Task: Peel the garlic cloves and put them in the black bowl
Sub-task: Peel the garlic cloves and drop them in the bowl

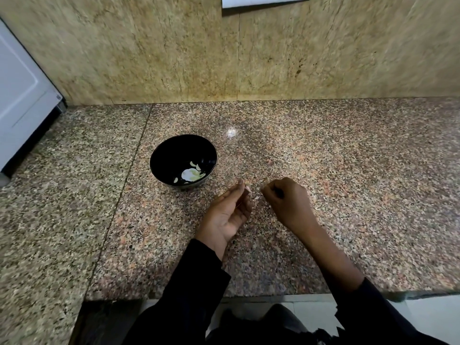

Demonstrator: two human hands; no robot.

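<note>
garlic clove [248, 188] pinched in our left hand [227, 215]; right hand [286, 200] pinches its skin [258, 197]. peeling underway; next, we drop it in the black bowl [161, 155].

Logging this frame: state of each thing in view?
black bowl: upright on counter, several peeled cloves inside
garlic clove: pinched at left fingertips, skin partly on
left hand: palm up, pinching clove
right hand: fingers curled, apparently pulling skin; blurred
counter: bowl standing on it

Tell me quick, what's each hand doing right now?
Left hand: pinching a garlic clove at its fingertips.
Right hand: fingers curled; what it holds cannot be told.
</note>
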